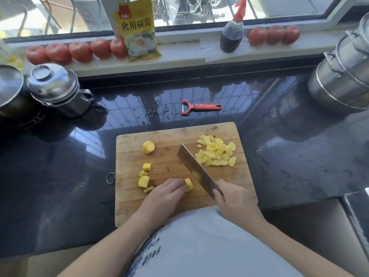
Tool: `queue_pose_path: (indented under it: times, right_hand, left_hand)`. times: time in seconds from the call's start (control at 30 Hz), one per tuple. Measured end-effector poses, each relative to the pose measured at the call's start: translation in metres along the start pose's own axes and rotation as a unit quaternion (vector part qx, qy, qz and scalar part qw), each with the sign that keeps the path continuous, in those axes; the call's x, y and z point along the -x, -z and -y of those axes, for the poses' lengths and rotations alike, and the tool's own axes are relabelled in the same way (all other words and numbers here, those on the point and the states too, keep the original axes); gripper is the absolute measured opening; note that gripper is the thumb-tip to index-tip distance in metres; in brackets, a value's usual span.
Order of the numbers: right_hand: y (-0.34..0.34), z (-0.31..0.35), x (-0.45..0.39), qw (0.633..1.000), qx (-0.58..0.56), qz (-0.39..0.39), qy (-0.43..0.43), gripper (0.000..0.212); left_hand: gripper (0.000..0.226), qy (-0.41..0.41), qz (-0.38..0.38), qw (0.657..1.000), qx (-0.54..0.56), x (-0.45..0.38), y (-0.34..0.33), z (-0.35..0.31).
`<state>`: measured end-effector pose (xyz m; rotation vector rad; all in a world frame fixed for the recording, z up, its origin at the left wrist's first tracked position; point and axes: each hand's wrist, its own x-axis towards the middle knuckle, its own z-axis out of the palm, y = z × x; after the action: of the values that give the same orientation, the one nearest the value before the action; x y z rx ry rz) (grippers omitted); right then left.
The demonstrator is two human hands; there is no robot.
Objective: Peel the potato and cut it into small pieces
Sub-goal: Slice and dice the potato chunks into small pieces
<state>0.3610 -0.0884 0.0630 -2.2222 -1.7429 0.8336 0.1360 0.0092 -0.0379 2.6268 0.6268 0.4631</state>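
Potato chunk (pixel 189 184), already peeled, sits pinned under the curled fingertips of the left hand (pixel 166 193); the right hand (pixel 232 198) clasps the cleaver (pixel 196 169) just right of it. Left of that grip wait several larger pieces (pixel 144 181), beyond it a rounded end (pixel 148 147). Past the blade lies the finished pile (pixel 216 153). Roughly half remains. The peeler (pixel 200 107) rests beyond the cutting board (pixel 169 134).

Left hand (pixel 167 193) fingers curl, pinching; right hand (pixel 232 198) grips, both forearms extended.

My board (pixel 159 208) is matt, scored wood; my knife (pixel 194 168) brushed metal; the counter (pixel 60 176) glossy dark stone — pots (pixel 58 90) shiny steel.
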Motion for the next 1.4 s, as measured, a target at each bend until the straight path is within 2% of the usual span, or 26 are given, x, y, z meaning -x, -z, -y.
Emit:
queue_pose_path:
  times: [0.1, 0.4, 0.53, 0.8, 1.0, 1.13, 1.27, 1.4]
  right_hand:
    - [-0.002, 0.004, 0.001, 0.999, 0.022, 0.038, 0.013, 0.017]
    - [-0.005, -0.011, 0.008, 0.993, 0.105, -0.022, 0.05, 0.021]
    - [-0.007, -0.017, 0.009, 0.987, 0.146, -0.011, 0.071, 0.025]
    - [-0.001, -0.026, 0.003, 0.979, 0.157, -0.032, 0.125, 0.032]
    - [0.007, -0.03, 0.0, 0.971, 0.184, 0.002, 0.15, 0.039]
    - [0.013, -0.029, -0.004, 0.975, 0.176, 0.052, 0.122, 0.053]
    - [-0.007, -0.024, -0.026, 0.974, 0.189, 0.072, 0.099, 0.024]
    - [-0.016, -0.017, -0.038, 0.98, 0.184, 0.019, 0.071, 0.023]
  left_hand:
    - [0.028, -0.003, 0.01, 1.0, -0.009, -0.005, -0.01, 0.003]
    - [0.023, 0.038, -0.036, 0.999, -0.012, -0.022, -0.02, -0.013]
    - [0.018, 0.038, -0.035, 0.998, -0.019, -0.021, -0.021, -0.015]
    - [0.018, 0.088, -0.053, 0.994, -0.026, -0.025, -0.027, -0.024]
    - [0.014, 0.11, -0.06, 0.992, -0.032, -0.023, -0.03, -0.029]
    - [0.016, 0.114, -0.071, 0.99, -0.03, -0.024, -0.029, -0.031]
    - [0.02, 0.122, -0.085, 0.988, -0.036, -0.026, -0.027, -0.033]
    - [0.022, 0.122, -0.092, 0.987, -0.038, -0.028, -0.024, -0.035]
